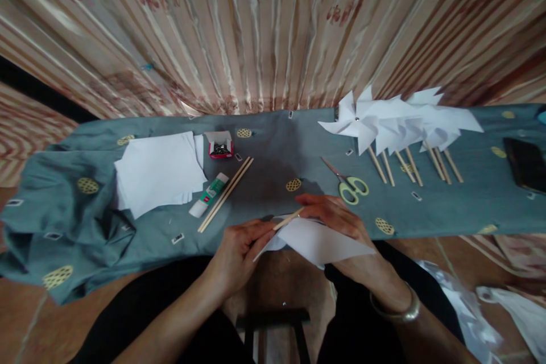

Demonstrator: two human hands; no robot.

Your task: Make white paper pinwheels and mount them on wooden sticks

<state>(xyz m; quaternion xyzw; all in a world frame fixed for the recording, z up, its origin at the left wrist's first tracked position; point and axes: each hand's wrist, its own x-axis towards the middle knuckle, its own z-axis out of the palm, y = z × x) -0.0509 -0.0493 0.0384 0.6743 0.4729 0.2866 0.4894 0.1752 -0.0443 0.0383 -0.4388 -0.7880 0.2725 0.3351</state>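
Note:
Close to my body, at the table's front edge, both hands hold a white paper pinwheel (319,242) and a thin wooden stick (288,219). My left hand (243,250) is closed around the stick's near end and touches the paper's left side. My right hand (330,216) is closed at the stick's other end, its fingers over the paper's upper edge. Part of the stick and the underside of the paper are hidden. Green-handled scissors (347,182) lie just beyond my right hand. Two loose wooden sticks (226,194) and a glue stick (209,195) lie beyond my left hand.
On the left of the cloth-covered table (273,182) rests a stack of white paper (160,173). Beside it stands an open red box of small metal pins (219,147). Several finished pinwheels (392,119) lie at the back right, with a dark phone (524,165) farther right.

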